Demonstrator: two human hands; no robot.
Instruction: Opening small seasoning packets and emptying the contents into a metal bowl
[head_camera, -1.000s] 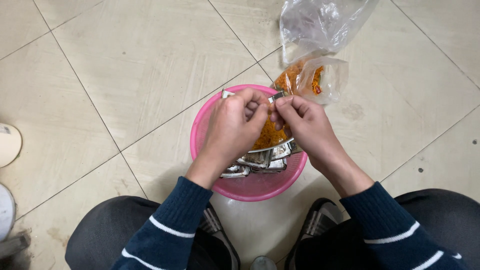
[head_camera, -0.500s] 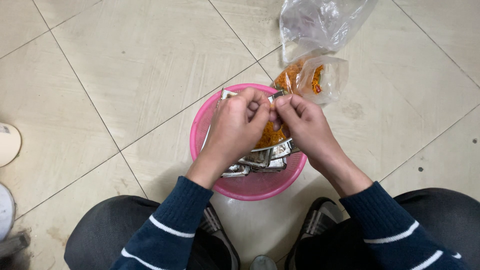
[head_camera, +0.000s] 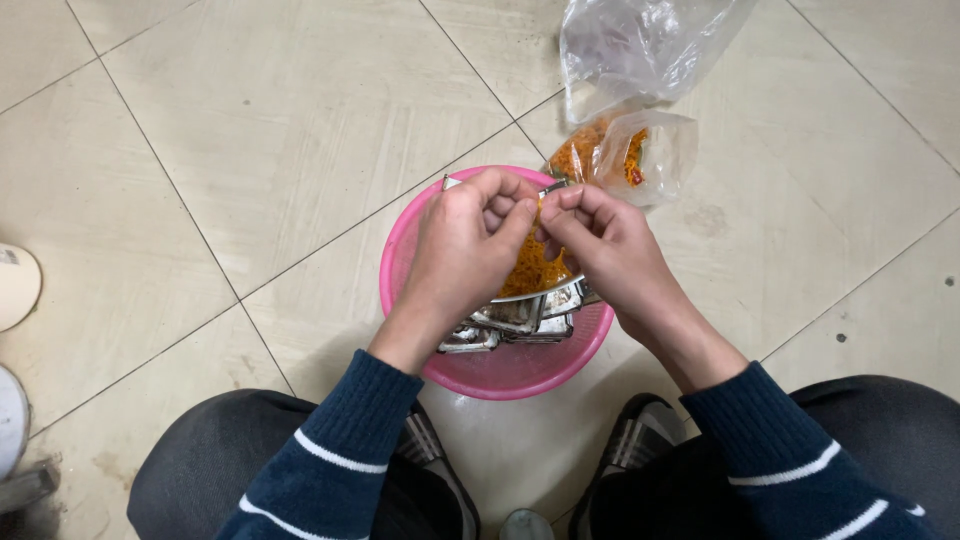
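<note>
Both hands pinch together over the round pink plastic basin (head_camera: 497, 368).

Left hand (head_camera: 465, 250) and right hand (head_camera: 612, 250) grip shredded orange strands (head_camera: 530, 268) above silver foil packets (head_camera: 515, 318); small, steady pulls directly over the basin would likely avoid spills.

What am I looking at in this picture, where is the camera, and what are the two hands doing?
There is no machine here: a person crouches on a tiled floor, and the single camera sits on their head, looking down past their knees. The left hand and right hand meet above a pink bowl. Their fingertips pinch something small between them; I cannot tell exactly what, but it is right over a heap of orange shreds. In the bowl, under the hands, lie shiny metal pieces. Beyond the bowl, on the floor, lies a clear plastic bag and a smaller clear pouch of orange shreds. At the left edge, parts of pale round things show.
</note>
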